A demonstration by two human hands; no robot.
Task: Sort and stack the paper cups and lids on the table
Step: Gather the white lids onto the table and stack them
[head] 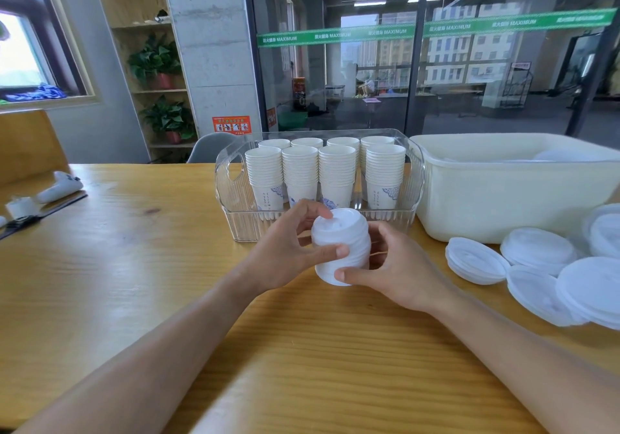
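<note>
1. Both forearms reach in over the yellow wooden table (141,266).
2. Between them my left hand (285,252) and right hand (399,266) grasp a nested stack of white plastic lids (340,245), thumbs across its front, probably to square it.
3. Loose white plastic lids (536,266) lie to the right of my right hand.
4. Beyond my fingers, stacked white paper cups (322,172) fill a clear plastic bin (231,192), beside a cream plastic tub (503,198).

Potted plants (157,61) fill a shelf; a grey chair (214,146) beyond the table (141,266)
</note>
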